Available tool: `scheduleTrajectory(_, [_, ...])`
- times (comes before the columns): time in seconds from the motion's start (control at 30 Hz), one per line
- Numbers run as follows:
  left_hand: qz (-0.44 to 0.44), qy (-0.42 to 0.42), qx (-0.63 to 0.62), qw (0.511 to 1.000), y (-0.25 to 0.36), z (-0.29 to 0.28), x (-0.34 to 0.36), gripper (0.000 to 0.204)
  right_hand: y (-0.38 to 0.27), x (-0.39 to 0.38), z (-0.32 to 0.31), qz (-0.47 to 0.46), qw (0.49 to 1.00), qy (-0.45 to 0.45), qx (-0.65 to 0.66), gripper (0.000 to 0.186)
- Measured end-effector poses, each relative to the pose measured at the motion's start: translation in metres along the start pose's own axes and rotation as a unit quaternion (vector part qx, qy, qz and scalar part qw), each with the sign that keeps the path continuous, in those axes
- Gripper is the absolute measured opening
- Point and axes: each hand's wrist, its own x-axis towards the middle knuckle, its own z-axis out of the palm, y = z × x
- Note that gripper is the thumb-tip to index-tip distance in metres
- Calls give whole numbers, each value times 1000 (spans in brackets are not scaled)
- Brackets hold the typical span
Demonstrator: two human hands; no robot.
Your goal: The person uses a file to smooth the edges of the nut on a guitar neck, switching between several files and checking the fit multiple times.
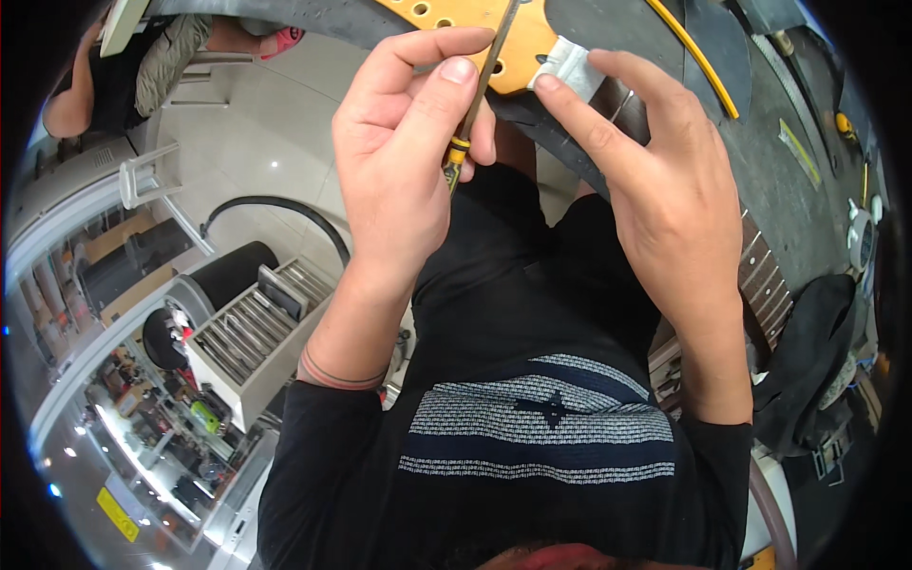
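My left hand point(404, 142) is closed round a slim file point(491, 66) with a long dark blade and a yellow-and-black handle. The blade points up and away across the guitar headstock point(532, 33), which is light wood with several round holes. Thumb and forefinger of my right hand point(670, 180) grip a folded silver-grey piece point(568, 65) that lies at the nut end of the neck; its material is unclear, and the nut cannot be seen. The dark fretboard point(768, 275) runs beneath my right hand and forearm, which cover much of it, and shows again at the right.
The dark workbench point(750, 142) bears a yellow strip point(693, 57) and a round gauge point(862, 237). Black cloth point(807, 370) hangs at the right. A drawer of metal rods point(256, 332), a glass case point(142, 446) and another person's leg point(176, 57) are at the left.
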Motion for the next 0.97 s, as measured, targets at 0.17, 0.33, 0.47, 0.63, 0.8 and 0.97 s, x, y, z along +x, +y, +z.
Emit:
scheduleTrajectory(0.17, [-13, 10, -41, 999, -8, -2, -12, 37, 2, -5, -3, -21, 1000, -4, -18, 58])
scheduleTrajectory(0.33, [-34, -18, -82, 996, -21, 1, -24, 36, 4, -3, -9, -21, 1000, -12, -1, 48])
scheduleTrajectory(0.47, [-9, -51, -128, 990, -40, 5, -27, 37, 6, 3, -9, -41, 999, -8, -16, 43])
scheduleTrajectory(0.63, [-9, -77, -140, 987, -48, 11, -32, 37, 7, 2, -9, -26, 999, 3, -40, 43])
scheduleTrajectory(0.8, [-21, -76, -133, 988, -51, 11, -35, 37, 5, -1, -6, -7, 999, 1, -49, 45])
scheduleTrajectory(0.97, [-20, -71, -124, 989, -53, 11, -38, 37, 11, -3, -7, -8, 999, -29, -44, 49])
